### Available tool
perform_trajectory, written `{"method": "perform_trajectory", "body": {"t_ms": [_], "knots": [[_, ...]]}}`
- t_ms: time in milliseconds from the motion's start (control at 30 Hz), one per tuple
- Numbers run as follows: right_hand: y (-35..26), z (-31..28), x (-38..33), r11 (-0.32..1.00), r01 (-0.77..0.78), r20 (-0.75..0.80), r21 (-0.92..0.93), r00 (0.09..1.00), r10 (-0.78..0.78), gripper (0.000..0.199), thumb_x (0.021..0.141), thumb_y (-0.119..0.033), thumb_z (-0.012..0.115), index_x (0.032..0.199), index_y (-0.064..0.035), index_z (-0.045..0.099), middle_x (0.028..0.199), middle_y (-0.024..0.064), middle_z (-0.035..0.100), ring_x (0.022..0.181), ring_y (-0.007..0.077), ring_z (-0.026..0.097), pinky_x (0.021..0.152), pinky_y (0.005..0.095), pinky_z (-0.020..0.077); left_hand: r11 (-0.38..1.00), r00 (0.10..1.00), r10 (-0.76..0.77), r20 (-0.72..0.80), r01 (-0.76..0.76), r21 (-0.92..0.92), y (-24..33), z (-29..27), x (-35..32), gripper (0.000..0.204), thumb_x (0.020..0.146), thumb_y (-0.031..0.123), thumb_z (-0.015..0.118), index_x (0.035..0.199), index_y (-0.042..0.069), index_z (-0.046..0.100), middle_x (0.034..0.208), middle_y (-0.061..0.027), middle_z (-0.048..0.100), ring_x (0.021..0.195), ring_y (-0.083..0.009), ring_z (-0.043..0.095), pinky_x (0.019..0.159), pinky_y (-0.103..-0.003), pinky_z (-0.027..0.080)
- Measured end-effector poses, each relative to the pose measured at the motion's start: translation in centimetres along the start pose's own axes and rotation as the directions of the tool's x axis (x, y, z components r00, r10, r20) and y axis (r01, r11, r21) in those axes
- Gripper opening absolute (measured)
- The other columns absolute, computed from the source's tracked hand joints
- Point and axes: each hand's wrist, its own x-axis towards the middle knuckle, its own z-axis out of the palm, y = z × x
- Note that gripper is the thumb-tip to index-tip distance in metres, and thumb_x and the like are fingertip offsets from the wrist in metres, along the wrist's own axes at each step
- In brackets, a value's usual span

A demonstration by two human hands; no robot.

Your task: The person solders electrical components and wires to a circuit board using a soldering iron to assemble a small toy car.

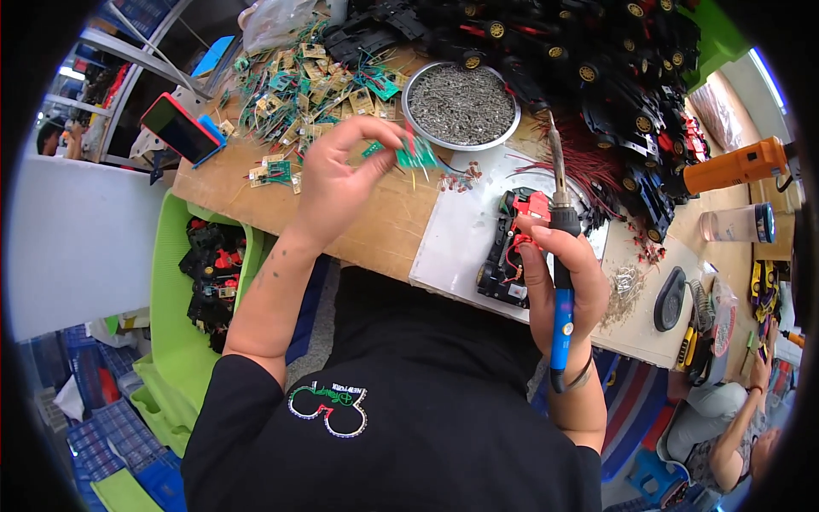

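The left hand (345, 175) had its thumb and forefinger drawn narrow, their tips pinching one green circuit board (418, 155) with thin wires, held above the bench (375, 230) left of its white sheet (448, 239). The right hand (576, 264) had its fingers closed around one soldering iron (564, 316), the blue handle near and the metal tip pointing far. Just left of those fingers, one black-and-red chassis (503, 247) lay on the white sheet; whether they touched it could not be told.

Beyond the chassis stood one bowl (465, 147) of small metal pieces, too many to count. Far left lay a heap of loose boards (294, 94), with one phone (177, 128) propped to its left. Far right was a pile of black car parts (589, 72), also uncountable. At the right were one orange tool (734, 166) and one clear jar (734, 224) with a blue lid. On the left, one green bin (166, 290) beside the bench held several more chassis (209, 277).
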Motion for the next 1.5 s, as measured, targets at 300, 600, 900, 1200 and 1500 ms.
{"method": "perform_trajectory", "body": {"t_ms": [300,600,900,1200,1500], "knots": [[-0.3,0.0,0.1,0.960,-0.182,0.119,0.210,0.980,0.160,0.035,0.084,0.005,0.070,0.117,-0.0060,0.063,0.114,0.0107,0.068,0.090,0.0205,0.065,0.081,0.0286,0.0518,0.596,0.751,-0.213,0.626,0.607,-0.526,1.9,5.3,-2.1,0.028,0.091,0.009,0.070,0.113,0.001,0.054,0.104,-0.0071,0.064,0.095,-0.0139,0.063,0.087,-0.029,0.052],[0.4,-0.1,-1.4,0.715,-0.443,0.170,0.540,0.890,0.423,0.037,0.091,0.003,0.065,0.126,-0.0045,0.052,0.113,0.0111,0.065,0.091,0.0155,0.065,0.075,0.0276,0.0581,0.544,0.737,-0.316,0.598,0.657,-0.522,1.7,8.1,-3.0,0.035,0.097,0.017,0.064,0.125,0.001,0.054,0.114,-0.0071,0.066,0.099,-0.0153,0.064,0.087,-0.032,0.052],[1.7,-0.2,-1.9,0.795,-0.448,0.137,0.409,0.891,0.432,0.041,0.087,0.005,0.068,0.124,-0.0052,0.054,0.114,0.0107,0.066,0.098,0.0158,0.066,0.084,0.0280,0.0552,0.813,0.819,-0.334,0.466,0.501,-0.297,1.5,8.8,-3.6,0.018,0.098,0.011,0.059,0.111,0.000,0.064,0.097,-0.0028,0.067,0.088,-0.0100,0.062,0.081,-0.026,0.050],[1.4,-0.4,-1.7,0.717,-0.526,0.135,0.457,0.838,0.528,0.040,0.085,0.007,0.069,0.120,-0.0061,0.056,0.101,0.0050,0.065,0.094,0.0125,0.065,0.084,0.0257,0.0519,0.969,0.931,-0.149,0.334,0.205,-0.140,0.8,8.5,-3.4,0.019,0.098,0.012,0.057,0.110,0.000,0.066,0.109,-0.0049,0.067,0.096,-0.0123,0.062,0.082,-0.027,0.048],[1.1,-1.1,-2.0,0.636,-0.590,0.217,0.498,0.795,0.567,0.035,0.086,0.006,0.069,0.117,-0.0066,0.058,0.096,0.0016,0.065,0.086,0.0072,0.060,0.076,0.0203,0.0488,0.716,0.799,-0.190,0.571,0.511,-0.476,1.3,7.8,-0.7,0.032,0.097,0.022,0.063,0.120,0.000,0.062,0.112,-0.0037,0.062,0.103,-0.0099,0.056,0.087,-0.026,0.046]]}}
